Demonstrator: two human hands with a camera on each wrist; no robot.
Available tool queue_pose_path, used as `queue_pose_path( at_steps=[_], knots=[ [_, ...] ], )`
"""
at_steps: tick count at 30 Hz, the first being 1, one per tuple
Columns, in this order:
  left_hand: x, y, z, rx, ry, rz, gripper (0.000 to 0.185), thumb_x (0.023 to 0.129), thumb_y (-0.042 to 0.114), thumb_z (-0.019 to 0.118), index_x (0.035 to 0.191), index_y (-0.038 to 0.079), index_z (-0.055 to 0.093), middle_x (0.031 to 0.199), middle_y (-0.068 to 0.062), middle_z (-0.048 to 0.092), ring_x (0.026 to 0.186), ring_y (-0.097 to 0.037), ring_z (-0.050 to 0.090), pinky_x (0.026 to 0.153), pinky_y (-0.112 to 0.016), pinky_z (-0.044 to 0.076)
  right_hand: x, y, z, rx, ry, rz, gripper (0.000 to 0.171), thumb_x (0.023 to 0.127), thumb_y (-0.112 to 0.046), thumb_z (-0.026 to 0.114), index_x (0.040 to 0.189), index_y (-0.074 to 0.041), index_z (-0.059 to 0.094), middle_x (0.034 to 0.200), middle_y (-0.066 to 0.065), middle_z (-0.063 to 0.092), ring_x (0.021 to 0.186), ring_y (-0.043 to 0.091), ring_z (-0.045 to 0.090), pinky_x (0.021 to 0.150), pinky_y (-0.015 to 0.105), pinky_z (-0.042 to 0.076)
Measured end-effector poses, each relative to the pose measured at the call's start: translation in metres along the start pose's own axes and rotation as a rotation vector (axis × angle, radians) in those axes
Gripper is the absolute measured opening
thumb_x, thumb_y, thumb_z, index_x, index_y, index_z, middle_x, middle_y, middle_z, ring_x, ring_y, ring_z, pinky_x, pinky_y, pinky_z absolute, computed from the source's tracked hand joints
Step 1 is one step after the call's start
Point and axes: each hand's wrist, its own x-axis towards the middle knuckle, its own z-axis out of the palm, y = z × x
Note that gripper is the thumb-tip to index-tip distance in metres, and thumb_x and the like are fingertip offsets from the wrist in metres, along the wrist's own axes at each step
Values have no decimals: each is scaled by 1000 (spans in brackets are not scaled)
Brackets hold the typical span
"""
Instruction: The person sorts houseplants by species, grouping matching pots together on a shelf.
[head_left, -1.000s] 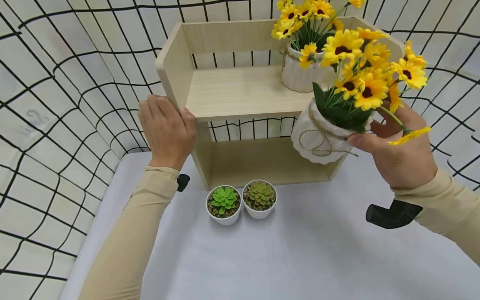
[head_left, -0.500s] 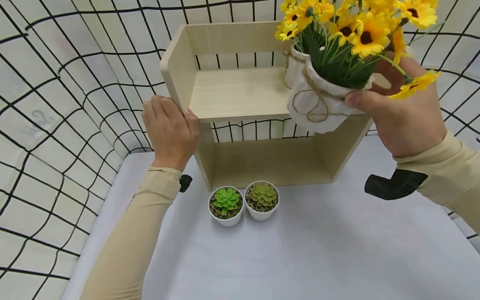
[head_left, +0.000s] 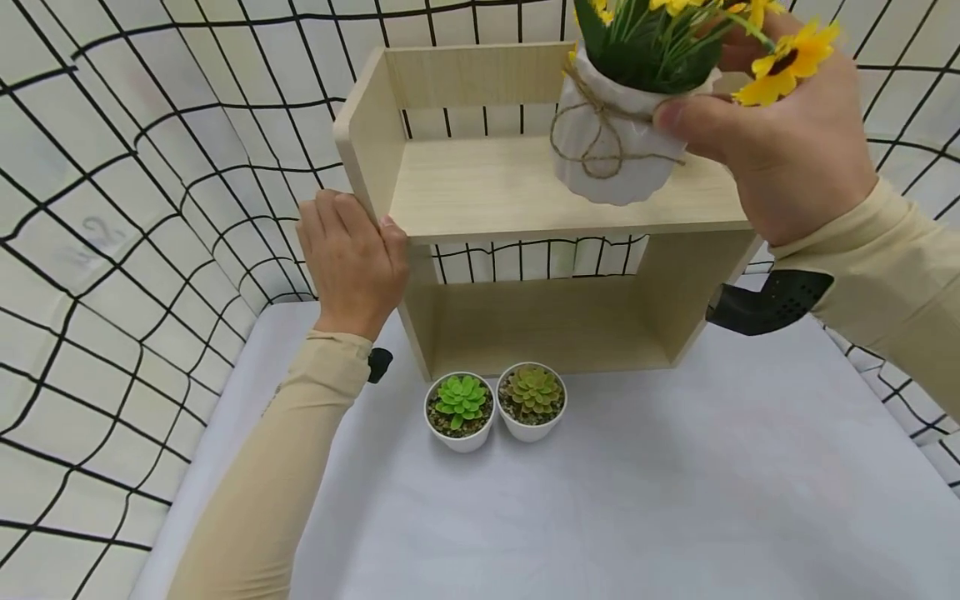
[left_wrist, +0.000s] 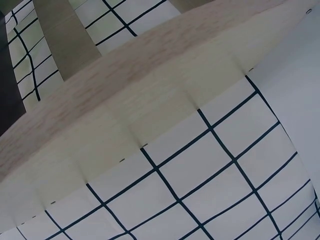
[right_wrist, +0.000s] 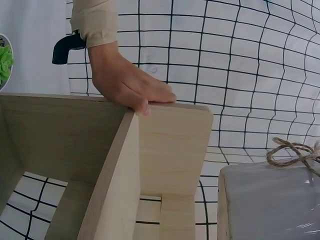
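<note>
The sunflower pot (head_left: 611,142) is gripped by the right hand (head_left: 780,142) over the wooden shelf (head_left: 517,187) — its side panel is pressed by the left hand (head_left: 352,262), fingers (head_left: 330,218) straight.

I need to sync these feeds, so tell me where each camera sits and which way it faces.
Head: high, looking forward and down at the wooden shelf; shows both sleeved arms, the left hand and the right hand gripping the flower pot.
Left wrist: tight against a shelf panel and grid cloth; no body part shows.
Right wrist: looks across the shelf at the left hand.
Head and right wrist share shelf, pot and left hand.
</note>
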Motion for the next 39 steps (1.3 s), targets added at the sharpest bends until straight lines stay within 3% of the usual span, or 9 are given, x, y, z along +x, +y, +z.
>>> queue_pose_path(
  at_steps=[2, 5, 8, 14, 20, 30, 39],
  knots=[
    [0, 0, 0, 3, -1, -2, 35, 100, 27, 33, 108, -5, 45, 102, -28, 47, 93, -41, 37, 84, -51, 31, 6, 3, 5, 21, -12, 11, 69, 70, 20, 79, 131, -7, 61, 119, 7, 53, 119, 25, 54, 82, 28, 63],
    [0, 0, 1, -3, 2, -3, 34, 100, 26, 33, 107, -5, 45, 102, -27, 47, 93, -41, 37, 84, -50, 31, 14, 6, 12, 13, -37, 40, 69, 72, 17, 80, 133, -10, 60, 125, 5, 55, 127, 24, 52, 98, 40, 59],
    [1, 0, 2, -15, 11, -1, 33, 99, 26, 33, 106, -4, 45, 102, -27, 48, 93, -41, 36, 83, -50, 30, 20, 10, 18, -22, -57, 61, 70, 74, 13, 82, 136, -13, 60, 132, 4, 59, 128, 24, 54, 108, 42, 54],
    [2, 2, 4, 2, 7, 4, 33, 100, 26, 33, 107, -4, 45, 103, -27, 48, 94, -40, 38, 83, -50, 32, 27, 24, 25, -85, -62, 85, 72, 72, 5, 87, 136, -13, 60, 131, 3, 60, 120, 22, 58, 98, 28, 58],
    [2, 1, 3, 17, 4, 2, 34, 100, 27, 33, 107, -4, 45, 102, -27, 48, 93, -41, 38, 83, -50, 32, 33, 38, 35, -182, -81, 111, 75, 74, -1, 87, 141, -17, 57, 138, 1, 58, 127, 19, 54, 113, 33, 50],
    [0, 0, 2, 14, 6, -9, 34, 100, 27, 33, 107, -4, 46, 102, -27, 48, 93, -41, 38, 83, -50, 32, 46, 58, 55, -320, -81, 201, 72, 78, -15, 88, 142, -24, 57, 146, -3, 55, 128, 20, 57, 114, 35, 49],
    [0, 0, 2, 28, 15, 5, 34, 100, 26, 34, 107, -4, 46, 102, -27, 49, 93, -40, 38, 83, -50, 33, 55, 71, 63, -378, -48, 213, 72, 76, -22, 90, 141, -22, 58, 139, -3, 59, 121, 13, 54, 110, 31, 49]
  ],
)
